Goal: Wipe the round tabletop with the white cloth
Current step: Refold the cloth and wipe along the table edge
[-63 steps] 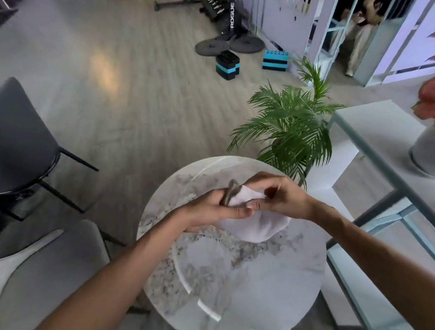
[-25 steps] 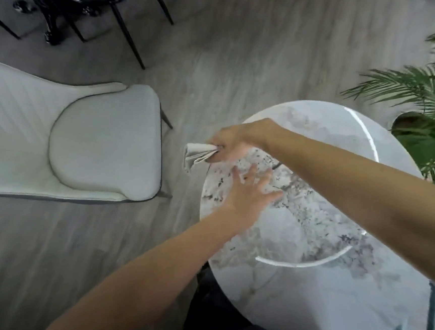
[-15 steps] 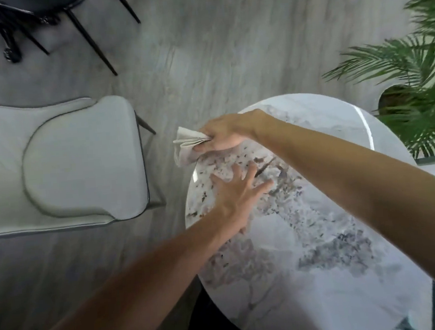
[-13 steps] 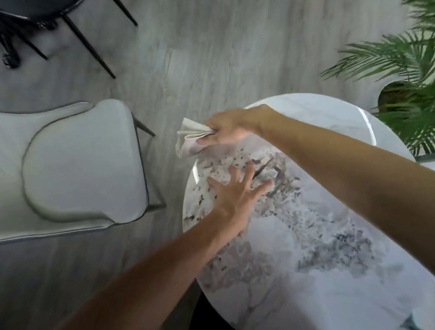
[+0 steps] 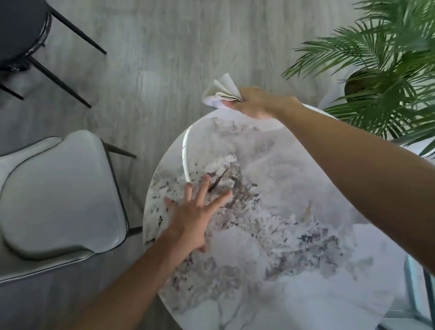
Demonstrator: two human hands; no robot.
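Note:
The round marble tabletop (image 5: pixel 286 277) fills the lower middle of the head view, white with grey veining. My right hand (image 5: pixel 255 103) is at its far edge and grips the folded white cloth (image 5: pixel 220 92), whose loose end sticks out past the rim over the floor. My left hand (image 5: pixel 196 211) lies flat on the left part of the tabletop, fingers spread and straight, holding nothing.
A white padded chair (image 5: pixel 53 197) stands close to the table's left side. A dark chair (image 5: pixel 2 28) is at the far left. A potted palm (image 5: pixel 390 52) crowds the far right edge. Grey wood floor (image 5: pixel 173 37) lies beyond.
My right hand has carried the cloth along the rim from the far left edge toward the far side. My left hand stays flat on the tabletop. The view has shifted.

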